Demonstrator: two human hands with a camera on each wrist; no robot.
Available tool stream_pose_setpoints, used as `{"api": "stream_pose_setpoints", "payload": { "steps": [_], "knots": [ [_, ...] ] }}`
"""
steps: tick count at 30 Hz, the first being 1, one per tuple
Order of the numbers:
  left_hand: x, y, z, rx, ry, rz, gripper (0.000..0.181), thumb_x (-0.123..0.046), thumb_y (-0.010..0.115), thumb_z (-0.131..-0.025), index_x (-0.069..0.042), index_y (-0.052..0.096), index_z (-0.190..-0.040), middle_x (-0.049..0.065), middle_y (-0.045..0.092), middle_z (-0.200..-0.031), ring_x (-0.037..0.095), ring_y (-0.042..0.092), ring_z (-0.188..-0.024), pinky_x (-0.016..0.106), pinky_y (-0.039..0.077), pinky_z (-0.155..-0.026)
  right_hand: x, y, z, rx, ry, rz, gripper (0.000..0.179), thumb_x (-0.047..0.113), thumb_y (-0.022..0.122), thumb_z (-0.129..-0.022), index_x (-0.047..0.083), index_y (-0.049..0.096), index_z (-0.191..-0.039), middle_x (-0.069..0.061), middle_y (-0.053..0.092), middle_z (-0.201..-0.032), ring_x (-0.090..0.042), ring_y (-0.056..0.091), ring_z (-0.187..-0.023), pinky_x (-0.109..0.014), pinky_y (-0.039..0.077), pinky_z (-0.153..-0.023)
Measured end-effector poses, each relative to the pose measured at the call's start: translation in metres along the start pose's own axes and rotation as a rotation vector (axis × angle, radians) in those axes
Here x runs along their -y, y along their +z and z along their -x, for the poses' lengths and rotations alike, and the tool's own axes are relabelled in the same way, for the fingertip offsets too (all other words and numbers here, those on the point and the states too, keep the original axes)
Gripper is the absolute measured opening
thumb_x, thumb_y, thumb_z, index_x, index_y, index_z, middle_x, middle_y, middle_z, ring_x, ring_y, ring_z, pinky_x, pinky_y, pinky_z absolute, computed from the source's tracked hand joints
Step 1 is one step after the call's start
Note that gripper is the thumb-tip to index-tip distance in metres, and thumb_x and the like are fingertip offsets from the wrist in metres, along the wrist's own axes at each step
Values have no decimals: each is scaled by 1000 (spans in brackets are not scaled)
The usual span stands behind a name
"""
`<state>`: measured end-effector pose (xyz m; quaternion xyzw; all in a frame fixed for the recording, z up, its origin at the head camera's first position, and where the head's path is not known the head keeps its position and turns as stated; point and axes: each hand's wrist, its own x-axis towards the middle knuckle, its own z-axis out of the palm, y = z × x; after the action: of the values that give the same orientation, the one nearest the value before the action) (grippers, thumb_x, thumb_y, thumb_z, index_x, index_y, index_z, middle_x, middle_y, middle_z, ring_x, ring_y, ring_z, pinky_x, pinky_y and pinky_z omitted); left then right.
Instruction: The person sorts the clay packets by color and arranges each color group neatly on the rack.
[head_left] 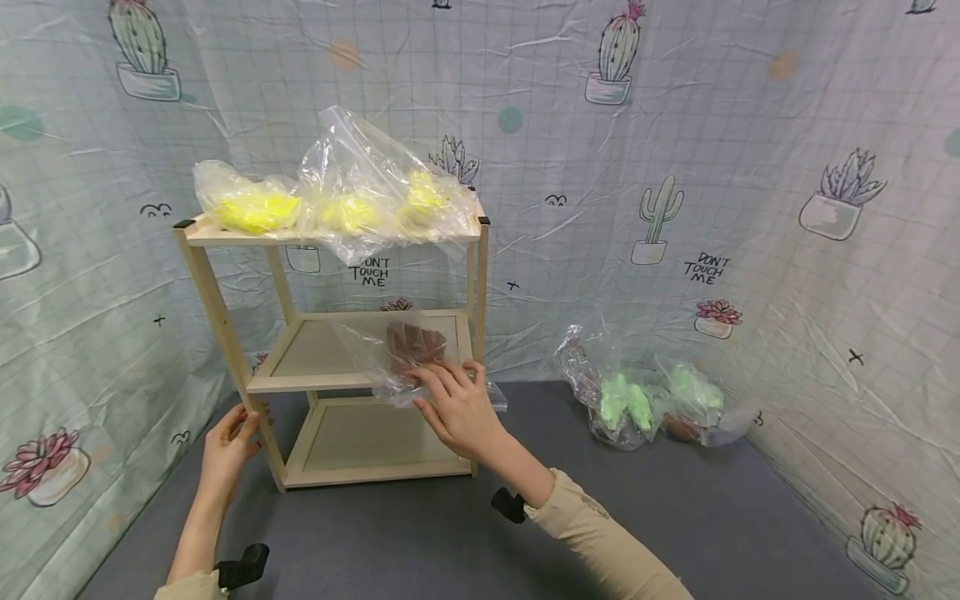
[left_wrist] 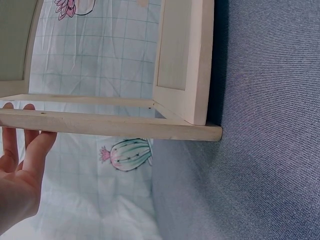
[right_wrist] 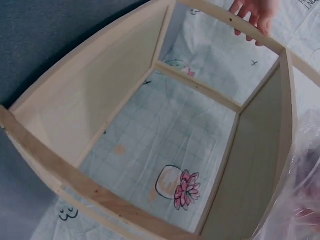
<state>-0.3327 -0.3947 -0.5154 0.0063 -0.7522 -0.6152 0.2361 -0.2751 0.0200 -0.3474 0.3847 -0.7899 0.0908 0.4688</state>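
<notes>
A light wooden three-tier shelf (head_left: 367,478) stands on the dark cloth. My left hand (head_left: 227,446) holds its front left post, thumb in front and fingertips past the far side, as the left wrist view shows. On the middle tier lies a clear plastic bag (head_left: 360,342) with a brown folded item (head_left: 414,343) inside, some of the plastic hanging over the front edge. My right hand (head_left: 463,410) rests on this bag, fingers extended over the brown item and thumb apart. In the right wrist view the bag (right_wrist: 302,200) fills the right edge, and the right hand is out of sight.
Three clear bags with yellow items (head_left: 258,212) lie along the top tier, one overhanging its front. To the right on the dark cloth (head_left: 600,517) sit bags with light green items (head_left: 626,402) and brown ones (head_left: 681,427). A cactus-print curtain (head_left: 555,275) surrounds the space.
</notes>
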Motion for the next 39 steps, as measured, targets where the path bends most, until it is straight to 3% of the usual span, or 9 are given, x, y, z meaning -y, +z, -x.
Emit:
{"api": "stream_pose_setpoints", "payload": {
  "steps": [12,15,19,22,30,39],
  "knots": [
    [3,-1,-2,-12,4,22,44,-37,49,-89,-17,47,-129,-9,56,-110,-6,57,-96,13,48,-63,12,11,-23,166,12,44,33,38,35,-96,23,47,-122,6,54,-117,-12,50,-104,-41,30,-83],
    [0,-3,0,20,8,68,43,-30,50,-90,-14,46,-130,-8,57,-112,-3,56,-100,19,50,-68,16,16,-28,207,11,51,33,39,38,-94,24,46,-123,6,53,-119,-12,49,-106,-40,31,-83],
    [-1,-4,1,45,19,62,43,-27,49,-91,-15,44,-132,-9,58,-112,-4,56,-100,20,51,-67,21,20,-35,244,10,45,35,41,37,-94,24,46,-124,7,53,-120,-11,48,-110,-39,31,-84],
    [0,-2,1,8,17,-6,45,-35,49,-90,-17,45,-131,-13,57,-109,-9,56,-96,14,48,-61,25,24,-40,261,0,25,36,42,36,-94,24,45,-125,6,53,-122,-10,48,-112,-38,30,-83],
    [-3,-4,2,-10,9,27,46,-36,51,-89,-15,46,-130,-9,57,-107,-8,56,-95,12,47,-61,44,33,-59,357,25,-47,39,44,31,-95,28,41,-130,1,42,-123,-11,53,-99,-42,31,-87],
    [-3,-1,2,-15,-1,-7,44,-38,49,-89,-18,48,-129,-12,58,-108,-9,56,-94,13,47,-60,64,42,-73,512,34,-29,48,46,19,-96,29,25,-140,7,41,-131,-12,43,-120,-48,27,-96]
  ]
}}
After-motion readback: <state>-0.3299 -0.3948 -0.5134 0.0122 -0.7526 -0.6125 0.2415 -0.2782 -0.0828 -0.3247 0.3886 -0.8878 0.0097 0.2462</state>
